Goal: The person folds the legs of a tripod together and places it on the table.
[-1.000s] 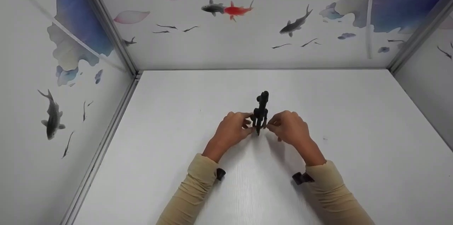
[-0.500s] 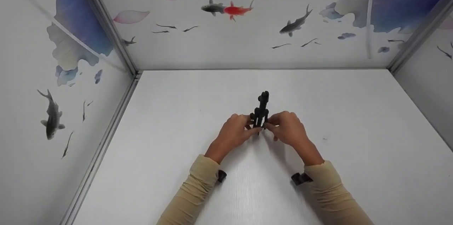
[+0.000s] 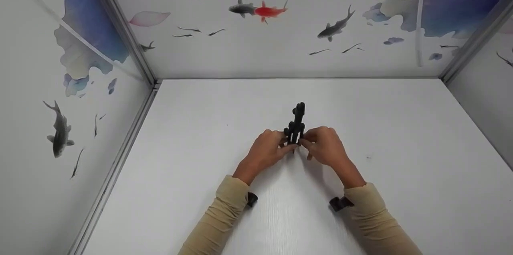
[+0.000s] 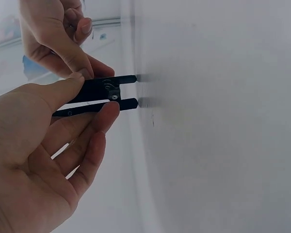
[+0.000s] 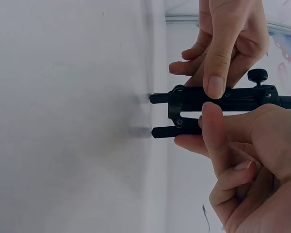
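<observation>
A small black tripod (image 3: 297, 118) stands upright on the white table, its legs folded close together. My left hand (image 3: 264, 150) grips the lower part from the left, its thumb lying across the near side. From the right, my right hand (image 3: 326, 146) pinches a leg low down. In the left wrist view, two leg tips of the tripod (image 4: 128, 79) point at the tabletop, with a small bracket between the legs. The right wrist view shows a knurled knob (image 5: 257, 75) on the side of the tripod, above the hands. Fingers hide much of the legs.
The white table (image 3: 180, 146) is bounded by a back wall (image 3: 256, 54) and side walls printed with fish and lotus leaves. A metal rail (image 3: 116, 166) runs along the left edge. Black wrist cameras sit at both cuffs.
My left hand has shifted slightly right, its thumb coming across the tripod's near side. My right hand has moved a little left onto a leg. The tripod stays about where it was.
</observation>
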`<action>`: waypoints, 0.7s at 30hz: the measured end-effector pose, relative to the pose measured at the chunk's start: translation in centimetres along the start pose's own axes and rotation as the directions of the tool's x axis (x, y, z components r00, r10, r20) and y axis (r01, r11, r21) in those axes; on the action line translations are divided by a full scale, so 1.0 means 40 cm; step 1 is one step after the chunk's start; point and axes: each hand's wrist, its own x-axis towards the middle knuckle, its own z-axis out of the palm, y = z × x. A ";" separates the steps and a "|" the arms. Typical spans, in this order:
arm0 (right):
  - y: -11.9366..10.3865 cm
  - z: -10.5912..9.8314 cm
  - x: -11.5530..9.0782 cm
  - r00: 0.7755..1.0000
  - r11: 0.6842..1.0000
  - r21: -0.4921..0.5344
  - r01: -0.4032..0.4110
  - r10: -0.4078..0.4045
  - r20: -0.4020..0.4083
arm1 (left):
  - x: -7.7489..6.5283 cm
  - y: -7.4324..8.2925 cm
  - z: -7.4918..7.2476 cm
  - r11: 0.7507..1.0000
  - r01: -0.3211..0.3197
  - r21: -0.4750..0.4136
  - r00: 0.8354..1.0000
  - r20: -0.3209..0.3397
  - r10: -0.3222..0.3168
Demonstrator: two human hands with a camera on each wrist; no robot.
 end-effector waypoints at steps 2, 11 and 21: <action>0.002 -0.001 0.001 1.000 1.000 0.004 0.006 -0.006 0.007 | 0.000 -0.001 0.001 1.000 0.002 -0.002 1.000 0.005 -0.002; 0.005 -0.008 0.004 0.999 0.999 0.028 0.017 -0.018 0.028 | 0.001 -0.003 -0.001 1.000 -0.007 -0.009 1.000 0.029 0.007; 0.017 -0.004 0.009 0.998 0.997 0.068 0.039 -0.043 0.050 | 0.005 -0.009 -0.001 0.997 -0.029 -0.076 0.999 0.034 0.032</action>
